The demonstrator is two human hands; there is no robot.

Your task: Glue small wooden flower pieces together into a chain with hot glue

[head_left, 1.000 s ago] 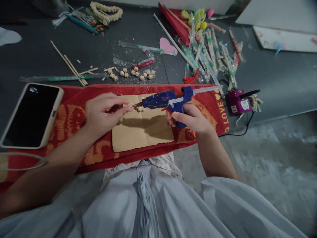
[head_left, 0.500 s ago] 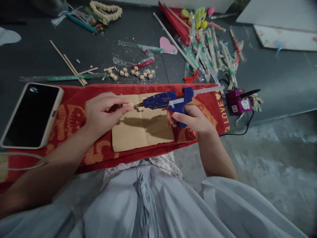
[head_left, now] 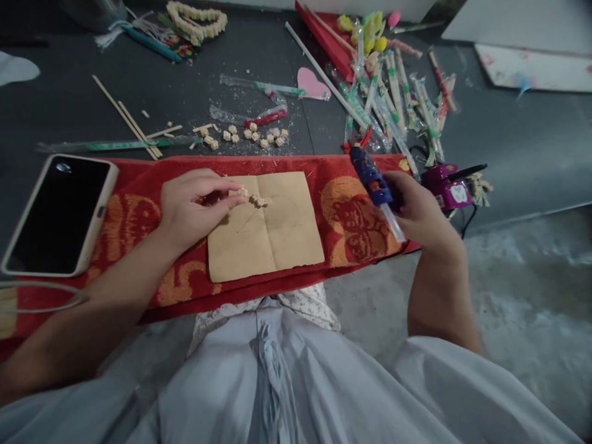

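Landmark: tan paper (head_left: 291, 237), flat on the red towel (head_left: 358, 237) at the desk's (head_left: 259, 46) near edge. Your left hand (head_left: 197, 203) is at the paper's far-left part; thumb and index fingers pinch a small beige piece (head_left: 242, 192). A short beige cluster (head_left: 259, 201) lies on the paper, just right of that pinch. Your right hand (head_left: 420, 213) is right of the paper, fingers wrapped around the blue glue gun (head_left: 370, 176); nozzle points away from you, clear glue stick (head_left: 392, 222) sticks out the rear. Can't tell exact finger placement on the handle. Phone (head_left: 58, 216): left of the paper. Loose beige pieces (head_left: 254, 135): beyond the paper. Wrapped sticks (head_left: 400, 92): beyond and right of it. Purple object (head_left: 446, 188): well right of the paper, near your right hand.
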